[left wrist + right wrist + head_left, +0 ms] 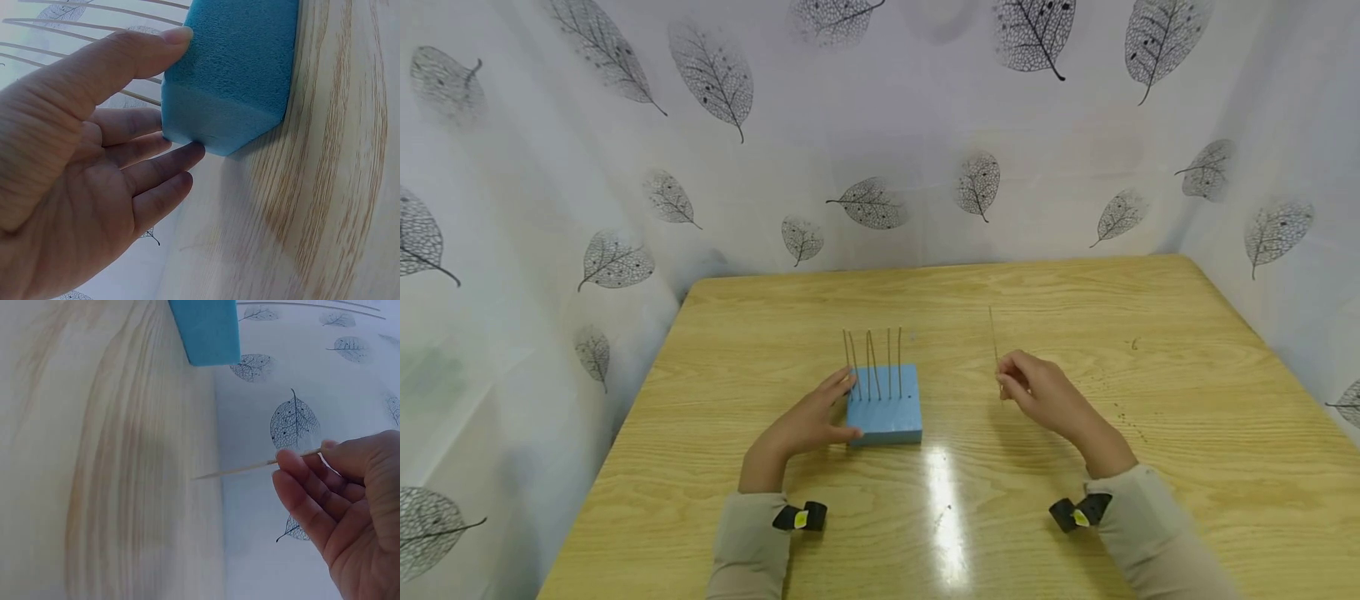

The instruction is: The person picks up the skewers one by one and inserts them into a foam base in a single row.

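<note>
My left hand (808,421) steadies the foam block (886,406) mid-tabletop (1150,467); my right hand (1037,392) pinches a stick (994,340) upright, clear of it.

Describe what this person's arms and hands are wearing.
Both hands, left hand and right hand, are bare, with no gloves or rings visible. Each forearm has a beige long sleeve. At each wrist sits a small black device with a yellow spot.

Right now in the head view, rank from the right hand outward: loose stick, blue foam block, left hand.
1. The loose stick, pinched upright in the right hand.
2. The blue foam block, to its left at table centre, with sticks standing in it.
3. The left hand, farther left, touching the block's far side.
</note>
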Tool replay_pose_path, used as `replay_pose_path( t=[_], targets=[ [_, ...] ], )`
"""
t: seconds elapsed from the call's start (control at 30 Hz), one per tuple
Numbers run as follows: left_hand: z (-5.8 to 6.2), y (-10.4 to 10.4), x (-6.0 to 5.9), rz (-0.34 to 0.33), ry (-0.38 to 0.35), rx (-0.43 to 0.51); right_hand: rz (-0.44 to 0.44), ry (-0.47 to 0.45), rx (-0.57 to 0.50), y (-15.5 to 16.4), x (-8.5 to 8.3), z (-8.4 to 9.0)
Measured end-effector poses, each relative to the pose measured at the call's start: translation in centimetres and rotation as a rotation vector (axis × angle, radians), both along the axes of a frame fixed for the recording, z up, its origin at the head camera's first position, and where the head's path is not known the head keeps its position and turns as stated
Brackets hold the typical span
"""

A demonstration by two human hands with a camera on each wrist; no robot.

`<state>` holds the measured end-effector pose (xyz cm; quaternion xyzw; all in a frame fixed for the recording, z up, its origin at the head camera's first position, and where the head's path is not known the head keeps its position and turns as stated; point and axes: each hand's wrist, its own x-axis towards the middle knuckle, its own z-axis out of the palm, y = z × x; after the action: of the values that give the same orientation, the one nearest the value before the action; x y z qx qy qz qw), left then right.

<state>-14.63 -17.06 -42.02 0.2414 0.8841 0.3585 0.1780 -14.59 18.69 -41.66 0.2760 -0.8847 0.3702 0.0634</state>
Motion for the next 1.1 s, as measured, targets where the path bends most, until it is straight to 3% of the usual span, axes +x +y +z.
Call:
replay_pose_path(
  t=[0.27,1.1],
  targets=[
    [0.1,-0.1,0.0,-0.010,0.007,0.003,0.048,0.117,-0.076,-2.0,-0.5,0.9],
    [-0.2,-0.2,-0.1,0.000,0.017,-0.006,0.187,0.167,-0.154,-8.2,-1.4,2.6]
  ],
)
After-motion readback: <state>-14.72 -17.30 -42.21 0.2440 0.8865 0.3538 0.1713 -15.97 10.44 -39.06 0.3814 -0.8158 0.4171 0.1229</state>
